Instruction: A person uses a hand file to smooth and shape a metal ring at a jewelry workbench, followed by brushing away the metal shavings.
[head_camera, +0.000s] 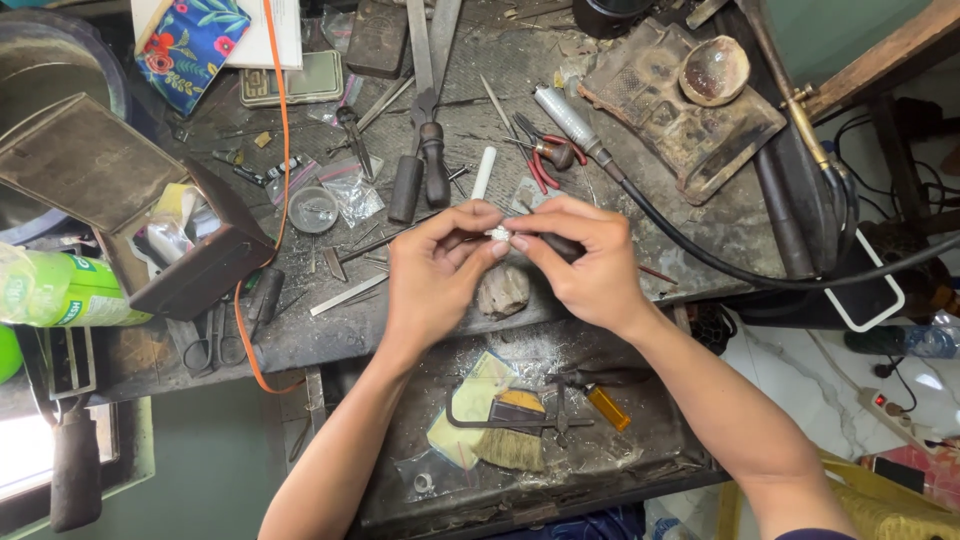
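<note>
Pinched at the fingertips, a small pale piece (498, 233), held in the air just above the worn wooden peg (502, 290) at the front edge of the workbench (700, 250). Too small to tell its shape or its long axis with any certainty; seems to lie roughly crosswise, pointing from one hand to the other.

Gripped on one side by the left hand (435, 270), thumb and forefinger closed tight on it, the other fingers curled loosely beneath. Met on the other side by the right hand (585, 265), fingers clenched around a dark-handled tool (560, 246) whose long axis runs crosswise, working end towards the piece and handle slanting away under the palm.

By the look of it, fine close work on the piece in mid-step: piece steadied, tool brought to it. Judged from the grip, calls for a firm, still pinch and only slight pressure from the tool, since so little of the piece is held.

Just behind the fingertips, flat on the bench, a white rod (484, 172), long axis running away from the body. Near it, red-handled pliers (548, 160) and a metal handpiece (570, 120) on a black hose. Further left, two dark-handled files (420, 170) and a small round dish (313, 210). Below the hands, an open drawer (400, 470) with a brush (510, 445) and an orange lighter (608, 407).
</note>
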